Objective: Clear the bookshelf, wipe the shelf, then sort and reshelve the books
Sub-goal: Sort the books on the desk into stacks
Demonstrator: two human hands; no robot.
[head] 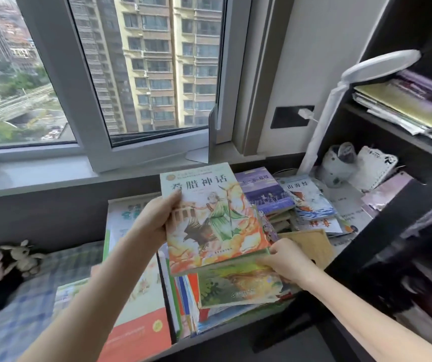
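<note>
My left hand (155,218) grips the left edge of a green-and-orange picture book (215,218), thumb on its cover, holding it above the desk. My right hand (285,259) pinches the lower right corner of the same book. Under it lies a yellow-green book (238,286) on a spread of children's books. More books lie behind it: a purple one (264,192) and a blue-white one (310,197). A large orange-and-white book (136,309) lies at the left. The dark bookshelf (382,126) stands at the right.
A stack of folders and papers (405,105) fills one upper shelf. A white desk lamp (376,66) leans by the shelf, with a white cup (337,163) and a spiral notebook (374,165) below. Plush toys (6,257) sit on a checked blanket at the left. Window and sill behind.
</note>
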